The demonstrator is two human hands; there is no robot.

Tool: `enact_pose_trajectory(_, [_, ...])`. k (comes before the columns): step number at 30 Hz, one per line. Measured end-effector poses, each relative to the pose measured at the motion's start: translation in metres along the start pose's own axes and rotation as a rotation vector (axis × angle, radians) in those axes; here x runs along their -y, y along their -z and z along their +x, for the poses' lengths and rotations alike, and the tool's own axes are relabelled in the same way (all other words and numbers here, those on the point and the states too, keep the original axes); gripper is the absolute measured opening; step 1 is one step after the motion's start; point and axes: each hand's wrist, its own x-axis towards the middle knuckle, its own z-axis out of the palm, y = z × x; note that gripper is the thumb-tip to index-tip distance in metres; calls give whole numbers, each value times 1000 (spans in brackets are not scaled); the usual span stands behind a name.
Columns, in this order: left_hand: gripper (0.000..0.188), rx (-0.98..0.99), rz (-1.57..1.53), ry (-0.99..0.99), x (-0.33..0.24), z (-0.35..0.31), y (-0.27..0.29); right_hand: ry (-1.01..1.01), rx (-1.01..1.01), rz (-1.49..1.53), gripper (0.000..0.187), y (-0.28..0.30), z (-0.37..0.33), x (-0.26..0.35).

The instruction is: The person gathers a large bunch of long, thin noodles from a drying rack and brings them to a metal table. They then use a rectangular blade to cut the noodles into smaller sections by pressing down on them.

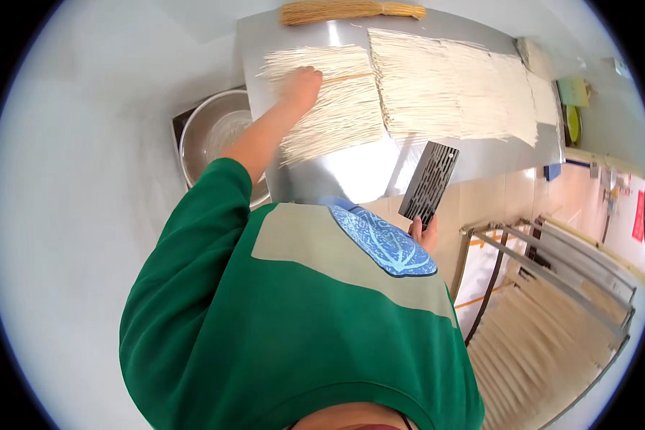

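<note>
On the metal table lies a bundle of pale dried noodles [337, 118], its strands running left to right. My left hand [304, 87] is over its left part, fingers closed around the end of a thin wooden stick [350, 77] that lies across the strands. Lower right, near the table's front edge, my right hand [426, 233] grips a cleaver [430, 183] with a broad rectangular blade in a dark streaked pattern. The blade points up and away from me, apart from the noodles. Its handle is mostly hidden by my hand.
More noodle bundles [444, 86] lie in a row to the right on the metal table [466, 161]. A straw brush [351, 11] lies along the far edge. A large metal basin [193, 147] stands at the left. Lower right, a metal rack [573, 276] holds hanging noodles [545, 344].
</note>
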Motion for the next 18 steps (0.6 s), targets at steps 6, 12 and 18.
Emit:
enact_pose_trajectory(6, [10,75,-117,133,-7,14,2,-64,-58,111,11,-2,2,-18])
enact_pose_trajectory(12, [16,83,-543,248,-57,31,18,-113,-58,114,13,0,7,-26])
enact_pose_trajectory(18, [23,206,-843,235,-116,36,-58,-93,-65,94,17,-1,10,-24])
